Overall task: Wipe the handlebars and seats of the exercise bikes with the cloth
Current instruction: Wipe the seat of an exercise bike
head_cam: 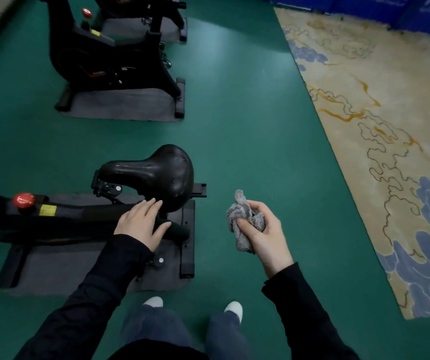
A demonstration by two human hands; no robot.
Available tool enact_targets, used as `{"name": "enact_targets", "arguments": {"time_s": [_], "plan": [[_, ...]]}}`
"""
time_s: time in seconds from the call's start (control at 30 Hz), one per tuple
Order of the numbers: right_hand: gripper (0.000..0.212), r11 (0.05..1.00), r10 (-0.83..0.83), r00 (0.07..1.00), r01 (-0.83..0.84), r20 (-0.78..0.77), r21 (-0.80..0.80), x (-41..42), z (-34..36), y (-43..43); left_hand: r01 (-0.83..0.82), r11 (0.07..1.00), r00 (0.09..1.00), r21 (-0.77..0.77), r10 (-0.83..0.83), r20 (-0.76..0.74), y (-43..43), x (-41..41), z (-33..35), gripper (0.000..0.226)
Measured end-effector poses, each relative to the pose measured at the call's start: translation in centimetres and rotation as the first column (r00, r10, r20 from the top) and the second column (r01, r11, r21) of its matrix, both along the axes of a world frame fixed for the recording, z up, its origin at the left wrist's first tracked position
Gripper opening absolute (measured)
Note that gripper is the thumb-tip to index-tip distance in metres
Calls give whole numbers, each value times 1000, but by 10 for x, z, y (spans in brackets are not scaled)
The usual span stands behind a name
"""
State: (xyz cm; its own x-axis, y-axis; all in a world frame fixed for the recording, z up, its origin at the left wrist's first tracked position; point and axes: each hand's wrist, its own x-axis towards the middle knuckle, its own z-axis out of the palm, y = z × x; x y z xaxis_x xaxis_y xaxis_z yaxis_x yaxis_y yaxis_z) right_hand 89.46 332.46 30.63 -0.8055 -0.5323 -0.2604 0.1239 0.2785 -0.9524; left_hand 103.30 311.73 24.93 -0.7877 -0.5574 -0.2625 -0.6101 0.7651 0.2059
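Glossy black saddle (154,172) — nose pointing left; flat, slack left hand (141,224) below it, right hand (260,229) clutching crumpled grey cloth (242,222) — rightward, apart.

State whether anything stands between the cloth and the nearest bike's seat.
Nothing visible does. The right hand holds the cloth beside the seat, with only open floor showing between them; the left hand lies lower, over the frame.
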Motion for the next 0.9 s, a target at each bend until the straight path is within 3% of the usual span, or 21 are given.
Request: {"name": "enact_targets", "arguments": {"time_s": [0.33, 0.63, 0.9], "plan": [[32, 990, 144, 989, -144, -33, -5, -97, 4, 69, -250, 968, 967, -10, 249, -58, 92, -50, 11, 62], [31, 933, 358, 934, -357, -23, 40, -146, -4, 34, -461, 886, 883, 46, 463, -73, 98, -62, 3, 61], [30, 844, 532, 847, -528, -15, 92, -197, -12, -31, -654, 755, 754, 50, 656, -43, 71, -86, -26, 64]]}}
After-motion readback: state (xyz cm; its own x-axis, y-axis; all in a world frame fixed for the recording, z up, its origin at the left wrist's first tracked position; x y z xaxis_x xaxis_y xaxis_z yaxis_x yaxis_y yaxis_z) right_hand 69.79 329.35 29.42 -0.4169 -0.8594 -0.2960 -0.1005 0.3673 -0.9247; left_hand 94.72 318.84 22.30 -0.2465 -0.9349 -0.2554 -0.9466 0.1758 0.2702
